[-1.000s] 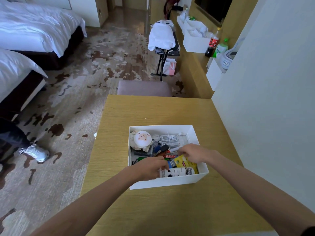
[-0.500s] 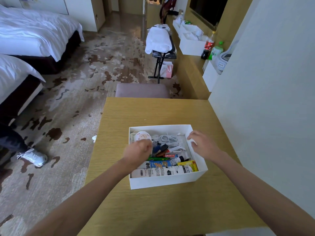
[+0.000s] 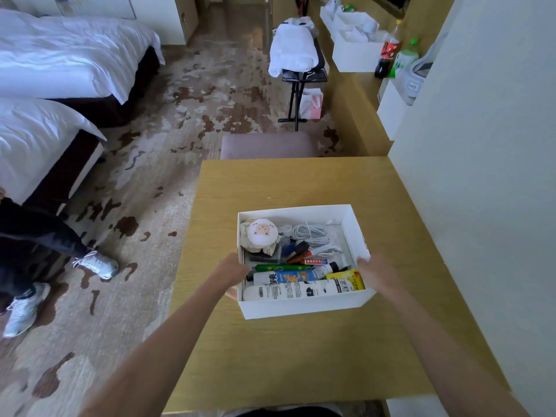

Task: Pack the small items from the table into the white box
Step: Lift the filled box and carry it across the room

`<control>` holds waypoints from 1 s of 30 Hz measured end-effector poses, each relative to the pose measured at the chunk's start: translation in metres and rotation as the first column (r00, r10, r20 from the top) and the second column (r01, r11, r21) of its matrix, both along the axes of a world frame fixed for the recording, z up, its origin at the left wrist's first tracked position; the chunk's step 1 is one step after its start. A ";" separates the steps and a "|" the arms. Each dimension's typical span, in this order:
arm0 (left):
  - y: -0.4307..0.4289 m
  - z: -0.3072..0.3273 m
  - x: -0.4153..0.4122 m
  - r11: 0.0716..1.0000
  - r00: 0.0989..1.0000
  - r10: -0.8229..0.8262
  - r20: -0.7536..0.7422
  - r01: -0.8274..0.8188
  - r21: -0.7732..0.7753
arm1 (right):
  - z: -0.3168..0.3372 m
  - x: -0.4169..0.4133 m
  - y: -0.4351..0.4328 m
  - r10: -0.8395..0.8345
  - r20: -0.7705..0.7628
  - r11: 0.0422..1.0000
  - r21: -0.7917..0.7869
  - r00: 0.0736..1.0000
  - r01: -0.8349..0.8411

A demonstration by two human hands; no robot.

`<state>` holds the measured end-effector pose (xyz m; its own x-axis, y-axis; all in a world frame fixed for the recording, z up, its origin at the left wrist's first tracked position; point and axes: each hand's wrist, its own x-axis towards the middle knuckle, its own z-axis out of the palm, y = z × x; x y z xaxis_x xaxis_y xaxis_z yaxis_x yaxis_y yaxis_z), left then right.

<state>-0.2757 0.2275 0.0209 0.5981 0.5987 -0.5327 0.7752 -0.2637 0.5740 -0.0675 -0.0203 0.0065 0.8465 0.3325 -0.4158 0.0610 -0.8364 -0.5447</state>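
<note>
Head view looks down on a wooden table [image 3: 301,350] with the white box [image 3: 304,305] standing on it, a little toward 12 o'clock of the table's middle. Left hand [image 3: 231,273] presses against the box's wall at 9 o'clock, fingers curled round the rim; right hand [image 3: 376,270] grips the wall at 3 o'clock, fingertips over its top edge. Inside, a round plush toy [image 3: 261,234] sits at 10 o'clock, a coiled white cable [image 3: 310,233] at 1 o'clock. Along the 6 o'clock wall lies a white tube [image 3: 294,290], with a yellow packet [image 3: 346,279] at 4 o'clock, touching it. A green pen [image 3: 282,268] lies just beyond the tube, toward 12 o'clock
</note>
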 end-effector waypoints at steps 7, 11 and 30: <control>-0.003 0.006 0.003 0.993 0.982 0.115 -0.149 -0.115 0.010 | 0.000 0.009 0.005 0.117 0.051 0.991 -0.076 0.992 -0.113; -0.010 0.014 0.009 0.992 0.984 0.124 -0.129 -0.120 0.036 | -0.001 0.012 0.002 0.153 0.061 0.988 -0.041 0.986 -0.151; 0.000 0.043 -0.228 0.736 0.738 0.674 -0.042 -0.666 0.122 | 0.022 -0.124 0.170 0.672 0.057 0.734 0.086 0.739 -0.674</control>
